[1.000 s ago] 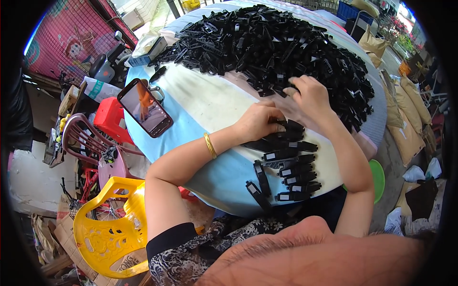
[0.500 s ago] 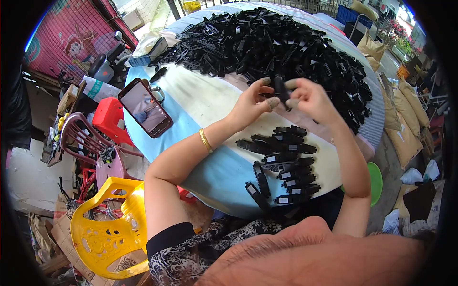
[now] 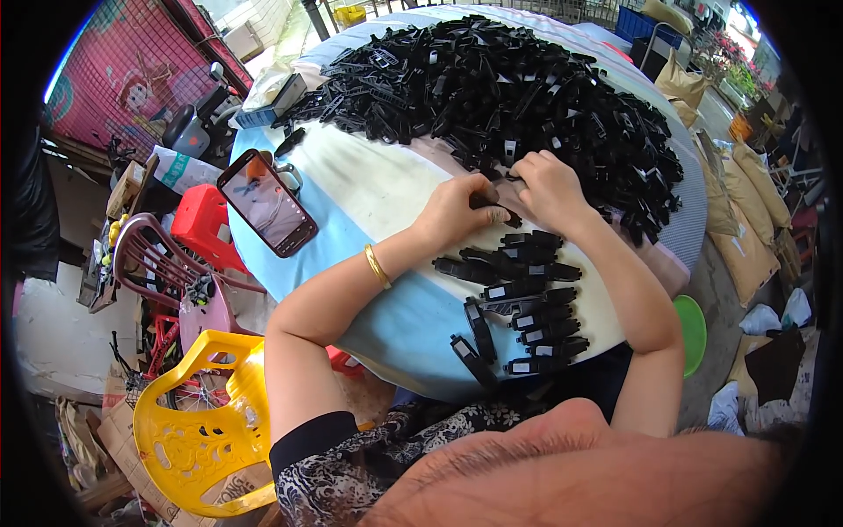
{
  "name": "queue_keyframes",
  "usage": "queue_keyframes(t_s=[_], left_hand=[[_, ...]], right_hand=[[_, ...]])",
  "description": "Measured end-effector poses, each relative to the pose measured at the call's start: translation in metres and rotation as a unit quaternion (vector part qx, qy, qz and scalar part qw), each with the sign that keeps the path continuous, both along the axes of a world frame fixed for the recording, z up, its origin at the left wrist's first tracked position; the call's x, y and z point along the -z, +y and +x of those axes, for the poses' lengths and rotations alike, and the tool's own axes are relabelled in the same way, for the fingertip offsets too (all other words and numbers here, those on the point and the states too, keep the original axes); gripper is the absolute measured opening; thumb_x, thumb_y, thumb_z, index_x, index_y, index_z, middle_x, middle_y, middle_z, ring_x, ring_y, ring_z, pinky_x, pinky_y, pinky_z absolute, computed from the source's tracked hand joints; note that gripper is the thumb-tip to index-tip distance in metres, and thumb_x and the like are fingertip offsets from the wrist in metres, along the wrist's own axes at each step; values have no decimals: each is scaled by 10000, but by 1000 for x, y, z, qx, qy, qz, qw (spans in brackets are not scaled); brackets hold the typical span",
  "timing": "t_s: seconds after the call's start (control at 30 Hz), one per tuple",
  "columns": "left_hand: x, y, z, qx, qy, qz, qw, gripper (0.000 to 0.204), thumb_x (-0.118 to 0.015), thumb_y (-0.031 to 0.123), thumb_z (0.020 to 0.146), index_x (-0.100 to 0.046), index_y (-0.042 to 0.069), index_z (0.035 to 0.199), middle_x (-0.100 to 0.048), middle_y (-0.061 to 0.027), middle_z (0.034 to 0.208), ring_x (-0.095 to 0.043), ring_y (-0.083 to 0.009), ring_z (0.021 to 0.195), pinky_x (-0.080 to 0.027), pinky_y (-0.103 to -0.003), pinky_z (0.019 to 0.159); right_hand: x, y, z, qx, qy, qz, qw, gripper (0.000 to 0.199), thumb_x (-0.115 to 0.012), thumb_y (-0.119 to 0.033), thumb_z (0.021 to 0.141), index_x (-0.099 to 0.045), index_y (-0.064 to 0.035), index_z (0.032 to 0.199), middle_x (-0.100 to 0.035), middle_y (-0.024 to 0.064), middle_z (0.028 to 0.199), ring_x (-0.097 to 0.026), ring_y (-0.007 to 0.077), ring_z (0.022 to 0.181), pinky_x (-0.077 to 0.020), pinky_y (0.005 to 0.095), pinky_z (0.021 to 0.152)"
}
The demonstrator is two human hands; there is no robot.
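My left hand (image 3: 458,211), with a gold bangle at its wrist, is curled around a black plastic part (image 3: 512,217), mostly hidden by the fingers. Its fingertips wear tan covers. Close beside it, my right hand (image 3: 553,189) has its fingers bent at the near edge of a large heap of black plastic parts (image 3: 527,88). Whatever its fingertips grip is hidden. Just below both hands lies a group of similar long black parts (image 3: 544,321), several in a loose column, some with small pale labels. Two more (image 3: 474,351) lie slanted at the column's left.
A lit phone (image 3: 268,204) leans against a stand on the round cloth-covered table (image 3: 378,184). A tissue box (image 3: 272,98) stands behind it. To the left are a red stool (image 3: 206,224) and a yellow chair (image 3: 198,422); a green basin (image 3: 691,338) sits at the right.
Both hands have come down toward the table. The black part held up between them is now low in my left hand. My right hand has shifted to the heap's edge.
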State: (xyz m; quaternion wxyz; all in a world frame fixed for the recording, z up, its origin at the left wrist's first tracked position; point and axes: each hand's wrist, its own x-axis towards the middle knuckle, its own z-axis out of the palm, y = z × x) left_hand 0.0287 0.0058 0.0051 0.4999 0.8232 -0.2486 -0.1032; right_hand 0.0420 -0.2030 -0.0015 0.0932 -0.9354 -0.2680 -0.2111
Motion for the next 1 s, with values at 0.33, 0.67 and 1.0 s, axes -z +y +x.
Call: queue_keyframes(t_s=[0.33, 0.67, 1.0], left_hand=[[7, 12, 6, 37, -224, 85, 970, 292, -730, 90, 697, -682, 24, 978, -608, -132, 898, -605, -287, 830, -499, -347, 770], [4, 13, 5, 3, -163, 81, 983, 288, -731, 95, 683, -680, 6, 952, -620, -125, 867, -634, -248, 759, -512, -314, 721], [3, 2, 0, -2, -122, 65, 990, 205, -719, 101, 649, -685, 0, 824, -626, -150, 827, -623, -303, 787, -501, -367, 719]], right_hand=[[-17, 4, -27, -111, 317, 397, 854, 302, -624, 0, 724, -624, -3, 1026, -629, 96, 899, -617, 128, 765, -500, 258, 701], [-33, -6, -38, -44, 137, 61, 988, 187, -618, -109, 653, -664, -30, 816, -618, 79, 789, -579, 278, 805, -491, 371, 692], [-20, 3, -27, -132, 114, 83, 981, 190, -624, -32, 623, -686, -13, 802, -620, 94, 788, -570, 275, 817, -481, 376, 718]])
